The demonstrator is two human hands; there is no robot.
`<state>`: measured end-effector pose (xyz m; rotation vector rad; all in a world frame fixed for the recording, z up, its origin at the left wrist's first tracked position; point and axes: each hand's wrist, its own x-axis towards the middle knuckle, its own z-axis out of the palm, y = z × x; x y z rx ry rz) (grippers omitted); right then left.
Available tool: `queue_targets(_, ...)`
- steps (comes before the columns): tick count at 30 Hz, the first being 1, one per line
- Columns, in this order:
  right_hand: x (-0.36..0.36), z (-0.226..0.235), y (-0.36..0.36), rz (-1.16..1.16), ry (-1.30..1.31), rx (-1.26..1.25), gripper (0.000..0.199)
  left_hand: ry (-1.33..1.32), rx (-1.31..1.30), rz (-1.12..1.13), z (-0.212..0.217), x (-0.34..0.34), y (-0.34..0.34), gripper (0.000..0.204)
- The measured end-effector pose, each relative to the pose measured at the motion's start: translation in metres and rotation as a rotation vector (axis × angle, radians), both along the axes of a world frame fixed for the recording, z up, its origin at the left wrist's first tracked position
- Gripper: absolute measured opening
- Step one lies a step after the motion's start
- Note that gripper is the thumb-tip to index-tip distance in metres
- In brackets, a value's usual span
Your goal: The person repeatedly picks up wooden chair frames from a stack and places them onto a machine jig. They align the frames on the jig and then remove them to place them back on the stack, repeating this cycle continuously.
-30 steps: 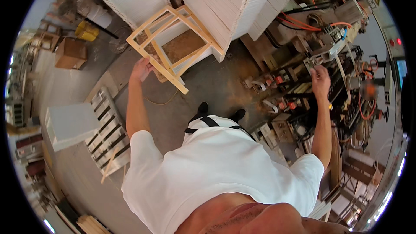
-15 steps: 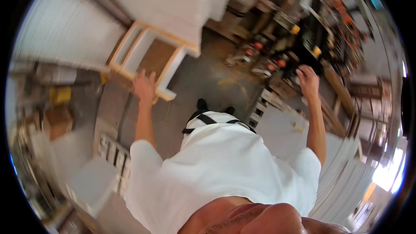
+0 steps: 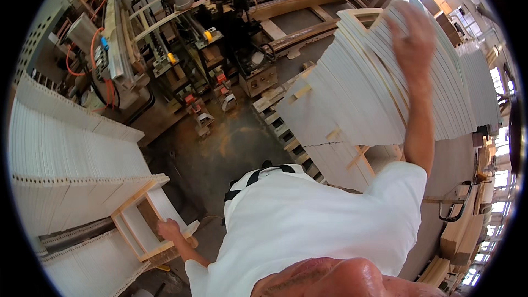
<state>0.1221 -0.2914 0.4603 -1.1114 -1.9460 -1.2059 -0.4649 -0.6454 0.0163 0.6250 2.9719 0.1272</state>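
Note:
My left hand (image 3: 170,230) is low on the left, over the near side of an open wooden box frame (image 3: 159,201) with pale edges and white inner faces. Its fingers are curled; whether they grip the frame is hidden. The frame sits against a stack of white panels (image 3: 66,148). My right hand (image 3: 413,41) is raised at the upper right, smeared by motion, with fingers and thumb apart. It passes in front of a large stack of white boards (image 3: 368,93); contact cannot be told.
Ahead stands a machine (image 3: 203,38) with rails, clamps and orange hoses. A slatted pallet (image 3: 283,135) lies under the right stack. Long timbers (image 3: 297,8) lie behind the machine. A black-handled trolley (image 3: 462,201) and wooden boards (image 3: 462,231) are at the right.
My view has turned right, bringing the white board stack up before my right hand. The box frame now appears lower left. My left fingers went from spread to curled; my right arm is raised higher.

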Motion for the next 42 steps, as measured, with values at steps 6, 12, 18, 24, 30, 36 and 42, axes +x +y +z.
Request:
queue_targets(6, 0.124, 0.037, -0.055, -0.599, 0.496, -0.591, 0.056, 0.174, 0.429, -0.263, 0.008, 0.054, 0.048, 0.046)
queue_targets(12, 0.203, 0.036, -0.094, -0.438, 0.506, -0.736, 0.056, -0.269, 0.642, -0.658, 0.037, 0.171, 0.197, 0.033)
queue_targets(18, 0.232, 0.039, -0.096, -0.49, 0.444, -0.661, 0.055, -0.531, 0.788, -0.605, 0.044, 0.205, 0.316, 0.029)
queue_targets(24, 0.192, 0.063, -0.088, -0.675, 0.485, -0.708, 0.054, -0.774, 0.982, -0.423, 0.063, 0.159, 0.455, 0.03)
queue_targets(30, 0.094, 0.055, -0.055, -0.456, 0.254, -0.537, 0.043, -1.149, 1.125, -0.08, 0.101, 0.102, 0.591, 0.041)
queue_targets(36, -0.06, 0.054, -0.009, -0.169, 0.223, -0.698, 0.036, -1.394, 1.151, 0.121, 0.104, 0.071, 0.719, 0.049)
queue_targets(42, -0.121, 0.011, 0.064, 0.078, 0.18, -0.749, 0.04, -1.506, 1.369, 0.262, 0.089, 0.012, 0.773, 0.064)
